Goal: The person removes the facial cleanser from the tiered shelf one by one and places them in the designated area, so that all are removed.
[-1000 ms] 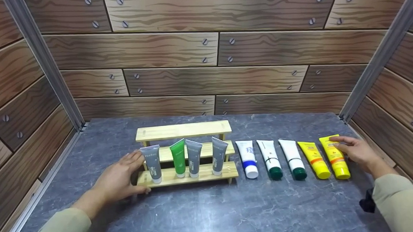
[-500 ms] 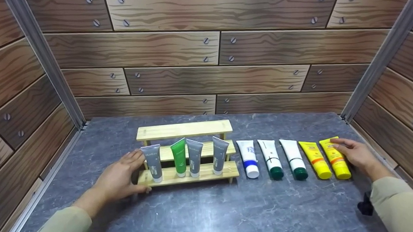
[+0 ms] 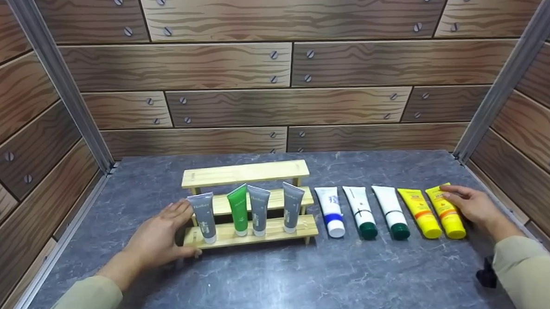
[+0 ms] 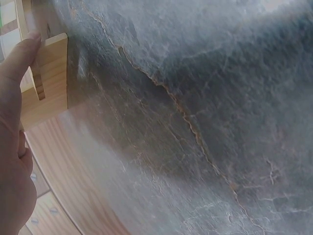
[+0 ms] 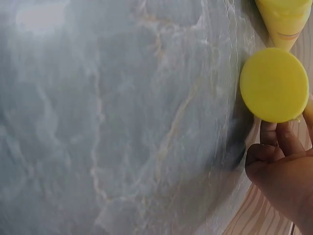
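My left hand [image 3: 155, 238] holds the left end of a three-step wooden display stand [image 3: 260, 236], thumb on the front edge of its lowest step and fingers behind. In the left wrist view, the thumb lies on the stand's pale wood [image 4: 54, 78]. Three grey tubes [image 3: 204, 218] and a green tube [image 3: 239, 212] stand cap-down on the lowest step. At the far right my right hand [image 3: 477, 208] touches the upper part of a yellow tube [image 3: 446, 212] lying on the table. Its round yellow cap [image 5: 275, 84] faces the right wrist camera.
In a row right of the stand lie a white tube with blue band [image 3: 332, 212], two white tubes with green caps [image 3: 360, 211] and another yellow tube [image 3: 419, 213]. The marbled table [image 3: 262, 285] is enclosed by wood-print walls [image 3: 234, 68] with metal corner posts.
The tail end of the rightmost yellow tube has shifted slightly toward me under my right hand. My left hand and the stand have stayed in place.
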Demonstrator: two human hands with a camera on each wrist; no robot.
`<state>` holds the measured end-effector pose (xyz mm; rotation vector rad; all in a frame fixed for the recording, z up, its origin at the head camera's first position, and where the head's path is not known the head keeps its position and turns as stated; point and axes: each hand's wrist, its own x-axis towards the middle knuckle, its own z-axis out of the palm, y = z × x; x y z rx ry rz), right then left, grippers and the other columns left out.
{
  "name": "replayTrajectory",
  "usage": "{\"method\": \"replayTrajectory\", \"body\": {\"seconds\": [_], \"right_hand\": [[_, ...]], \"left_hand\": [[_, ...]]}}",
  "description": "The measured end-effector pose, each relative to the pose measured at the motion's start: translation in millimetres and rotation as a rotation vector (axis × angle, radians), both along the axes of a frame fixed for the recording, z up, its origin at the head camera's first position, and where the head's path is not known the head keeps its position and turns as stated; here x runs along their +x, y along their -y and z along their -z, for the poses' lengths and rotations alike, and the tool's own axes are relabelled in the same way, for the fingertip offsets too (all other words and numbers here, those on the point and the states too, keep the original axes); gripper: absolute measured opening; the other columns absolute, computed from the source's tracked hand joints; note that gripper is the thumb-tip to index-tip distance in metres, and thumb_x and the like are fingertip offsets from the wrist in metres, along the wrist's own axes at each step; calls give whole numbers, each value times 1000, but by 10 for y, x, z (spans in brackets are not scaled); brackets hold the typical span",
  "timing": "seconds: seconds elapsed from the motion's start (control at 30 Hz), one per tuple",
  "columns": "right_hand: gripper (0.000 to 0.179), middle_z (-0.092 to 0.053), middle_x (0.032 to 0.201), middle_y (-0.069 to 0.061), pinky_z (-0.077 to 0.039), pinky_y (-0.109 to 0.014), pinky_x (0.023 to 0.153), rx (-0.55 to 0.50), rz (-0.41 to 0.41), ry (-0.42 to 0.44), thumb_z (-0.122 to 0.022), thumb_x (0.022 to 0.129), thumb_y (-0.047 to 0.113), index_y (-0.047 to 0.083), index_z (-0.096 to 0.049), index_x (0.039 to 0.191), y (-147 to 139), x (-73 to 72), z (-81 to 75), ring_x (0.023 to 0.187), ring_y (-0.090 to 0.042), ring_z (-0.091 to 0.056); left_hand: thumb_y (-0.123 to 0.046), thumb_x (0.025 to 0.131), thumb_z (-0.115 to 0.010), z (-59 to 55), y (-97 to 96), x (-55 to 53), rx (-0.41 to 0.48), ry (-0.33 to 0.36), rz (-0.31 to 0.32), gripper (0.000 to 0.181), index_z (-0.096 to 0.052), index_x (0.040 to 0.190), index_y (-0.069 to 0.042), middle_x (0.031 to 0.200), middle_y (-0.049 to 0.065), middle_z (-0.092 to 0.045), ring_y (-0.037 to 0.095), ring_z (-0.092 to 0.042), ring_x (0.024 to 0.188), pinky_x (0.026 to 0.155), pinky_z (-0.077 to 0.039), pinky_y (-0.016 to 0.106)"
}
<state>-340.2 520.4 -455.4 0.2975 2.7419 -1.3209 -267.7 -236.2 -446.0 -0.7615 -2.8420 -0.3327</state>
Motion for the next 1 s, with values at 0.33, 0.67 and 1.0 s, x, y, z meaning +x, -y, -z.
{"method": "replayTrajectory", "body": {"seconds": [0.33, 0.67, 1.0], "right_hand": [[70, -16, 168, -38, -41, -58, 116, -19, -2, 9, -49, 113, 39, -3, -26, 165, -35, 15, -25, 150, -53, -29], [72, -34, 158, -43, -53, -23, 83, 29, 0, 4, -57, 111, 36, -5, -28, 163, -84, 55, -21, 134, -47, -49], [74, -45, 151, -42, -57, -28, 77, 116, 3, -16, -61, 108, 38, -7, -34, 161, -151, 128, -103, 118, -36, -61]], "left_hand": [[-58, 80, -87, -19, -6, -2, -2, 2, 2, 104, -50, 153, 6, 162, 25, -42, 47, -41, 149, 121, -35, 62], [-59, 80, -86, -6, -5, 15, -7, 2, -7, 104, -49, 154, 4, 162, 25, -41, 47, -41, 149, 122, -33, 61], [-57, 79, -87, -3, -8, -2, 0, -18, 14, 103, -51, 152, 6, 160, 25, -44, 45, -43, 149, 123, -34, 59]]}}
